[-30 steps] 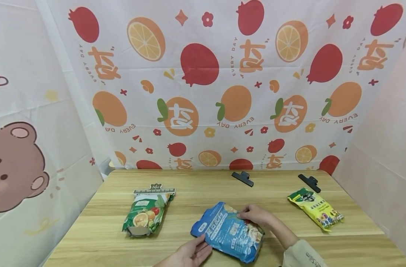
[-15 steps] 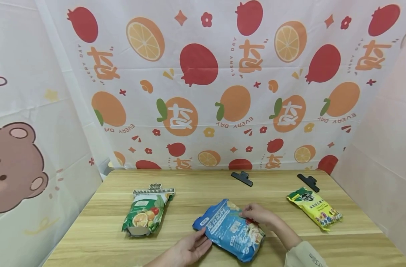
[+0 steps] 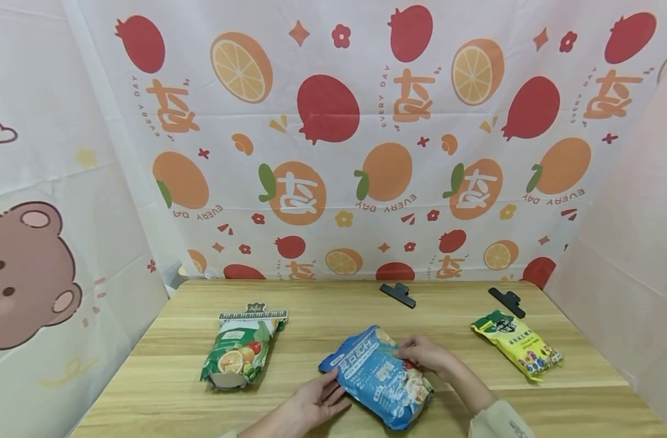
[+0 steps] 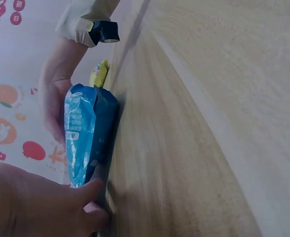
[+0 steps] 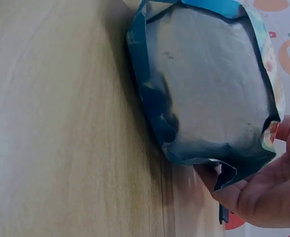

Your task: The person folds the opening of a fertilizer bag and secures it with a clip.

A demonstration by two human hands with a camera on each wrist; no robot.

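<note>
A blue printed food bag (image 3: 380,377) lies at an angle near the front middle of the table, between both hands. My left hand (image 3: 317,401) pinches its left end, thumb on the upper face; the other fingers extend past the near edge. On the far right edge, my right hand (image 3: 429,356) grips the bag, thumb and fingertips bent over its printed face. The right wrist view shows the bag's pale bottom (image 5: 209,84) and the right hand (image 5: 268,187) curled around one side. In the left wrist view, the bag (image 4: 83,133) stands slightly off flat, its underside partly hidden.
To the left lies a green bag (image 3: 237,353) with a piano-key clip (image 3: 253,312) across its top. A yellow bag (image 3: 520,344) is on the right. Two black clips, one back middle (image 3: 398,294) and one back right (image 3: 507,302), lie on the wooden table (image 3: 164,377).
The blue bag has shifted slightly away and its left end has moved a little to the right. Both hands keep their hold. The other bags and clips stay in place.
</note>
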